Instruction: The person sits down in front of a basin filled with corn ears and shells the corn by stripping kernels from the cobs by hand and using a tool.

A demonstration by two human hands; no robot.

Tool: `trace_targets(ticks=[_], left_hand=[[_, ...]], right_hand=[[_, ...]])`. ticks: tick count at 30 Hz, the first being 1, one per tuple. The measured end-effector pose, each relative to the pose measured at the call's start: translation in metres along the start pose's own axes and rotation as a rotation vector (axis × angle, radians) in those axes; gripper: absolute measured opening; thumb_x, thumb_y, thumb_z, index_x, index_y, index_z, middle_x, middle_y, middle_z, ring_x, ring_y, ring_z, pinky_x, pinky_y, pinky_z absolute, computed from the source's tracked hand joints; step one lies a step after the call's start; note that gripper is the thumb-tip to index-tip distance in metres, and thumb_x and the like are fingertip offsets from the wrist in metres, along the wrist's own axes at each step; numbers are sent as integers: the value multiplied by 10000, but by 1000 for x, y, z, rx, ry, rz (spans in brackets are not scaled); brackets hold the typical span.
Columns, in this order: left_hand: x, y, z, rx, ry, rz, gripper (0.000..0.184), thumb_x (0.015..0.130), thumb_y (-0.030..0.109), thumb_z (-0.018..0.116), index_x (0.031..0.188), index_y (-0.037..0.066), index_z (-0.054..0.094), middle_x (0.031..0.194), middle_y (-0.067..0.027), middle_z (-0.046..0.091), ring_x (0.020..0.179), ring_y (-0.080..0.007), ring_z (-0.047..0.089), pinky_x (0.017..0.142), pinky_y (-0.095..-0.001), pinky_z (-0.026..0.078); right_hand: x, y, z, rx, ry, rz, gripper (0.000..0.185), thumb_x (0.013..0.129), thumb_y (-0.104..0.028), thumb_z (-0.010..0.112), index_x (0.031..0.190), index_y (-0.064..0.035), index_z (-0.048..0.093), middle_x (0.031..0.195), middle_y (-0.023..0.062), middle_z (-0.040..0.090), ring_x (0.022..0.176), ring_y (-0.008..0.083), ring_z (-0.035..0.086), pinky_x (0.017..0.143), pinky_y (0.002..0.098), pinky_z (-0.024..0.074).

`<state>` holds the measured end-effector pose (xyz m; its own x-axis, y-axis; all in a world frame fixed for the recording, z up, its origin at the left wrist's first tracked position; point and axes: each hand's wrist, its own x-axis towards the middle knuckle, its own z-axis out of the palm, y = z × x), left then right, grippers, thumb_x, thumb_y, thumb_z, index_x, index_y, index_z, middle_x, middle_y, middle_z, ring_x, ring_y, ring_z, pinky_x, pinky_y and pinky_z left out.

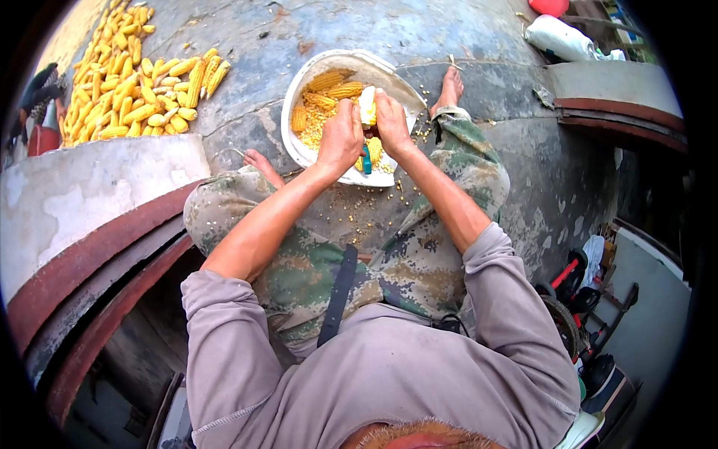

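Observation:
A white tub (293, 90) with loose kernels (314, 127) and several yellow corn cobs (345, 90) stands between my feet. Over its middle, my left hand (342, 138) is closed, its fingers wrapped round something hidden beside a green-handled tool (367, 161). My right hand (393, 123) is closed on a partly stripped corn cob (368, 106), which shows pale at its upper end and yellow lower down. The two hands are close together, with the cob and the tool between them.
A large pile of corn cobs (123, 97) lies at the upper left. Scattered kernels (363, 217) dot the floor by the tub. A white sack (561, 37) and a red object (550, 7) are at the upper right. A wheel (561, 325) is at the lower right.

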<state>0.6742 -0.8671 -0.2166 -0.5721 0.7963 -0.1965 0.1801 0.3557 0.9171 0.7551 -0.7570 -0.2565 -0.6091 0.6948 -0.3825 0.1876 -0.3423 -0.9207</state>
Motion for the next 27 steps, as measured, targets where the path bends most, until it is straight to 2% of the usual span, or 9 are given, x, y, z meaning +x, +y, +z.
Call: trace_targets(ticks=[6, 8, 9, 10, 12, 17, 19, 26, 27], left_hand=[[19, -24, 4, -152, 81, -21, 487, 1055, 421, 442, 1044, -59, 524, 763, -184, 618, 584, -251, 683, 421, -355, 551], [16, 2, -5, -104, -10, -214, 550, 1036, 479, 455, 1039, -66, 531, 805, -211, 622, 560, -262, 672, 421, -352, 561], [13, 1, -1, -43, 8, -139, 532, 1037, 466, 458, 1011, -61, 524, 759, -228, 629, 543, -297, 672, 433, -392, 553], [14, -9, 2, -44, 10, -140, 532, 1037, 466, 458, 1011, -61, 524, 759, -228, 629, 543, -297, 672, 433, -392, 553], [17, -33, 10, 172, 83, 46, 489, 1044, 432, 450, 996, -51, 512, 698, -230, 631, 512, -341, 660, 455, -439, 538], [12, -22, 10, 168, 110, 58, 459, 1049, 404, 443, 994, -48, 493, 635, -235, 616, 489, -357, 649, 491, -462, 531], [9, -7, 6, 94, 21, -53, 430, 1042, 370, 438, 976, -54, 455, 718, -342, 611, 710, -542, 615, 652, -617, 469], [8, -18, 13, 174, 54, 44, 373, 1039, 311, 432, 1023, -62, 422, 701, -345, 603, 678, -536, 612, 613, -615, 476], [8, -20, 13, 202, 74, 71, 321, 1042, 275, 433, 1020, -45, 433, 701, -320, 611, 645, -502, 626, 585, -587, 490]], right_hand=[[-4, -11, -2, -223, 71, -88, 513, 1044, -455, 444, 1127, 23, 609, 800, 99, 617, 573, 166, 597, 452, 300, 487], [-8, -12, 0, -311, 11, -188, 523, 1044, -441, 445, 1207, 32, 598, 891, 139, 652, 725, 212, 649, 581, 354, 529], [-1, -2, 1, -377, 34, -331, 504, 1048, -425, 433, 1183, 31, 600, 965, 196, 666, 881, 291, 654, 764, 421, 516], [-2, -2, 2, -378, 32, -332, 504, 1048, -425, 433, 1183, 31, 600, 965, 196, 666, 881, 291, 654, 764, 421, 516], [-4, -1, 3, -384, 10, -265, 481, 1056, -408, 415, 1146, 26, 605, 976, 226, 664, 960, 351, 631, 875, 454, 462], [-6, -2, 5, -371, 13, -290, 458, 1062, -394, 397, 1068, 9, 613, 941, 232, 653, 908, 380, 626, 819, 459, 466], [-6, -2, 3, -330, 15, -236, 458, 1062, -391, 395, 1043, 11, 614, 910, 226, 646, 885, 378, 621, 797, 460, 462], [-4, 7, 2, -377, 12, -315, 462, 1062, -384, 396, 987, 18, 611, 851, 208, 628, 815, 334, 608, 761, 434, 464], [-4, 6, 3, -379, 8, -310, 462, 1061, -383, 397, 986, 19, 611, 848, 208, 627, 809, 329, 606, 757, 432, 464]])
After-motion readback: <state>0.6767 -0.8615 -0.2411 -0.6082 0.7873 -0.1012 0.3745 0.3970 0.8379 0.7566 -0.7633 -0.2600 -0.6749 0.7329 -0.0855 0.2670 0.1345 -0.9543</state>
